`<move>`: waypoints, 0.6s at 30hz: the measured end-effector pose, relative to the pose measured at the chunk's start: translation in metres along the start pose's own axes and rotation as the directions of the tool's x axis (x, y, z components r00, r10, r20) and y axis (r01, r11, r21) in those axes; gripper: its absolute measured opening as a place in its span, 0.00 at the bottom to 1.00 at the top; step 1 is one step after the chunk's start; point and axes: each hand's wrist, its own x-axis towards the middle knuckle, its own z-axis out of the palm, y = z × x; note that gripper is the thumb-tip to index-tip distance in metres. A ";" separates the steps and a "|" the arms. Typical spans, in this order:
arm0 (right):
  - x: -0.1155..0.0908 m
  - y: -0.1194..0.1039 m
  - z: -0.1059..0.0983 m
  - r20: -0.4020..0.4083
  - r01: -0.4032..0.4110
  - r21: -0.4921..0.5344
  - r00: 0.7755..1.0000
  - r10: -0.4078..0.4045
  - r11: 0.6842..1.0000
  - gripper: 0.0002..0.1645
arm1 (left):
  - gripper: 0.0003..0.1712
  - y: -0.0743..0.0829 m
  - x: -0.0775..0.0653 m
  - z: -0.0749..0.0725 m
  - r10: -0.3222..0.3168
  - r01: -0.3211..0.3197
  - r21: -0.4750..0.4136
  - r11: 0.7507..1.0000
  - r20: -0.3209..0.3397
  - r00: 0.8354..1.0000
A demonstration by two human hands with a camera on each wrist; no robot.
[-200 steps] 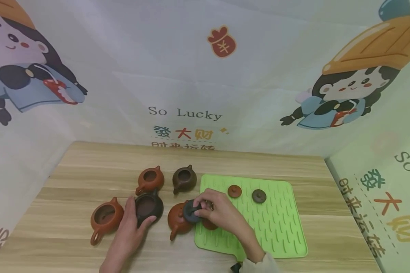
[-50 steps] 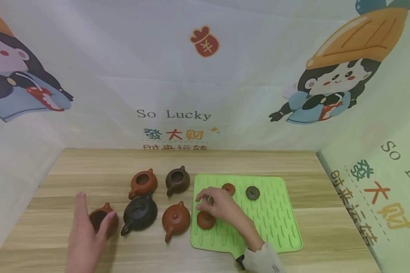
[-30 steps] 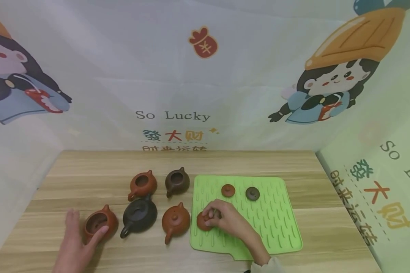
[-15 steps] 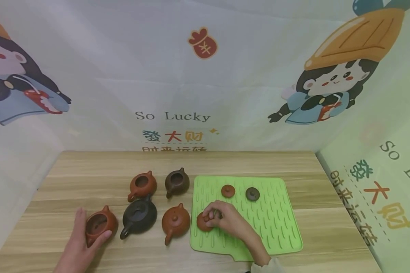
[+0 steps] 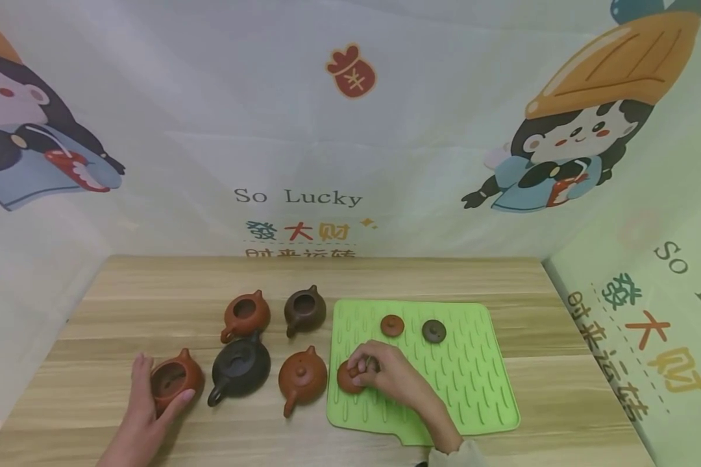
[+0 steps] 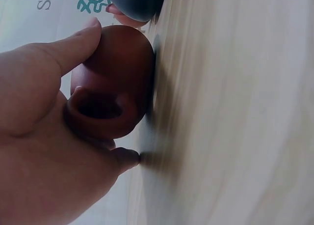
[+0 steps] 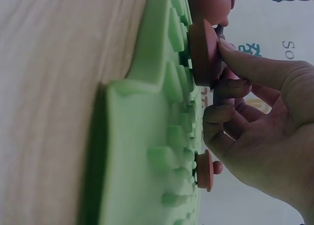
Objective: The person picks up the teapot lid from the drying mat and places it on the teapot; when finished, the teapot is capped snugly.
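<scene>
My left hand (image 5: 146, 415) grips the leftmost teapot (image 5: 194, 376), reddish-brown and lidless, its thumb at the near side of the rim. In the left wrist view the teapot's looped handle (image 6: 100, 112) faces the palm, and the body stands on the tabletop. My right hand (image 5: 388, 373) pinches the knob of a reddish-brown teapot lid (image 5: 346, 379) at the mat's left side. The right wrist view has that lid (image 7: 203, 53) lying on the green mat (image 5: 473, 395). Just right of the left hand's teapot, a black teapot (image 5: 241, 376) wears its lid, as does another reddish-brown teapot (image 5: 302, 383).
Behind them stand two lidless teapots, one reddish-brown (image 5: 257, 314) and one dark brown (image 5: 315, 316). A small red lid (image 5: 392, 325) and a dark lid (image 5: 434, 331) lie farther back on the mat. A printed cloth (image 5: 444, 162) hangs behind the wooden table (image 5: 152, 279).
The dark lid my right hand carried now sits on the black teapot. My left hand has shifted left from that teapot to the leftmost one; my right has lowered onto the reddish-brown lid.
</scene>
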 end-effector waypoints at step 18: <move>0.011 -0.023 0.005 0.022 0.060 -0.057 0.998 -0.058 0.997 0.12 | 0.57 0.004 -0.002 -0.002 0.002 -0.002 -0.022 1.000 0.010 1.000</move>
